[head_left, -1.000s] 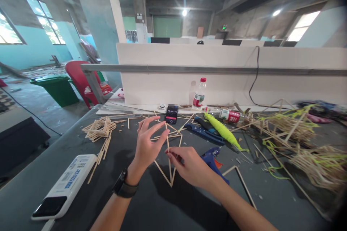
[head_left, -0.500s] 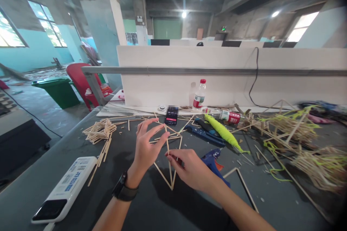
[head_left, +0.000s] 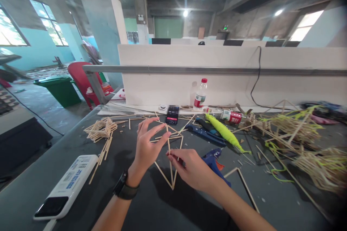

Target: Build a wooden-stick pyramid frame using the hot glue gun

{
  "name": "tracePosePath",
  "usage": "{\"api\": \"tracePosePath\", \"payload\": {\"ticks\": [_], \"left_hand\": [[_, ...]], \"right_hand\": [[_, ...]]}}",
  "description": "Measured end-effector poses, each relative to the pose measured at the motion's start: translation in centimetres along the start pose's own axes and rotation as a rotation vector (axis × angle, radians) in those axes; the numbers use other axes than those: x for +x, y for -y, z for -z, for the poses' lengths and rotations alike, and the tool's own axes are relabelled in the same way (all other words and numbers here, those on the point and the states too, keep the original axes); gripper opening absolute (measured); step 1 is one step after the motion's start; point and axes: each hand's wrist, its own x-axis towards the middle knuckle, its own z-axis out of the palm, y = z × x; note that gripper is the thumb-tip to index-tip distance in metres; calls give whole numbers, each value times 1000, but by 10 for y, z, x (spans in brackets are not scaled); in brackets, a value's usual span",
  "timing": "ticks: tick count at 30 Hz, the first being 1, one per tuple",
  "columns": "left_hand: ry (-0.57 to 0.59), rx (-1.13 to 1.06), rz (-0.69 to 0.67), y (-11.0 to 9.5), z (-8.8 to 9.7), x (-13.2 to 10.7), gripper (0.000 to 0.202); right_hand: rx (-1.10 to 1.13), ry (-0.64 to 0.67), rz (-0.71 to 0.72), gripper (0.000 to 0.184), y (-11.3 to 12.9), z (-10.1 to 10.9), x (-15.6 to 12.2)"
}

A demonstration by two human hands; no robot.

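A frame of thin wooden sticks (head_left: 171,173) stands on the dark table (head_left: 162,209) in front of me, its lower point resting on the surface. My left hand (head_left: 148,148), with a dark watch on the wrist, pinches the frame's upper joint between thumb and fingertips. My right hand (head_left: 191,168) is closed on the middle upright stick just below that joint. A blue glue gun (head_left: 213,157) lies right behind my right hand.
A white power bank (head_left: 65,186) lies at the left. Loose sticks (head_left: 101,130) are piled at the far left, more stick frames with yellow-green cord (head_left: 298,130) at the right. A phone (head_left: 172,114), bottles (head_left: 200,95) and a yellow-green cord spool (head_left: 223,131) sit by the white partition.
Both hands keep their hold on the stick frame and barely shift. The view has drifted slightly.
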Motion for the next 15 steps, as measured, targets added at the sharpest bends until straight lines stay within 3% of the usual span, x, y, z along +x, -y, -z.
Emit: {"api": "tracePosePath", "payload": {"ticks": [15], "left_hand": [[-1, -43, -64, 2, -1, 0, 23]], "right_hand": [[-8, 17, -3, 24, -2, 0, -1]]}}
